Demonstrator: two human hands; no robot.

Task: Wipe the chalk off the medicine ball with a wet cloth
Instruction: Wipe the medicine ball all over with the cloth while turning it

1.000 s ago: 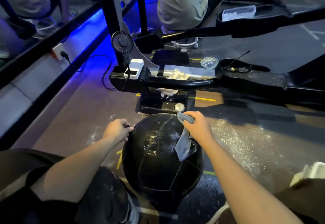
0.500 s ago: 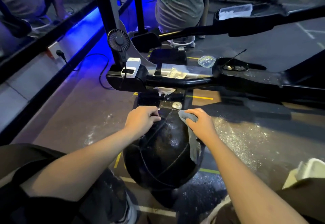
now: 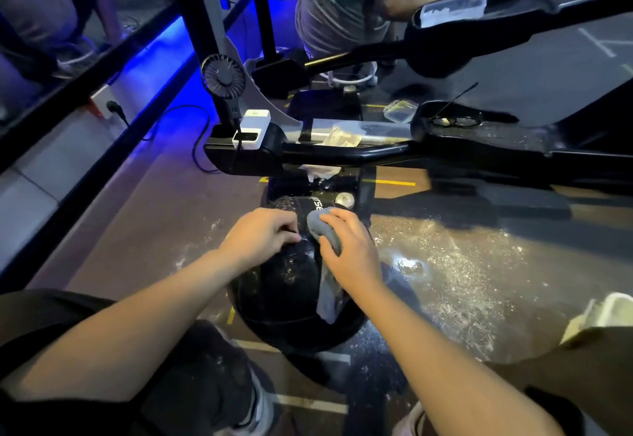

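In the head view, the right hand (image 3: 352,250) is pressing a limp grey wet cloth (image 3: 325,230) onto the black medicine ball (image 3: 284,285) sitting on the floor (image 3: 462,264), while the left hand (image 3: 260,235), fingers curled, is bracing its slick, probably heavy top.

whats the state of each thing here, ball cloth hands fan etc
medicine ball: on the floor, glossy wet, white specks left on top
cloth: bunched under the right hand, tail hanging down the ball
left hand: fingers curled, resting on the ball
right hand: pressing the cloth
fan: running or stopped, cannot tell
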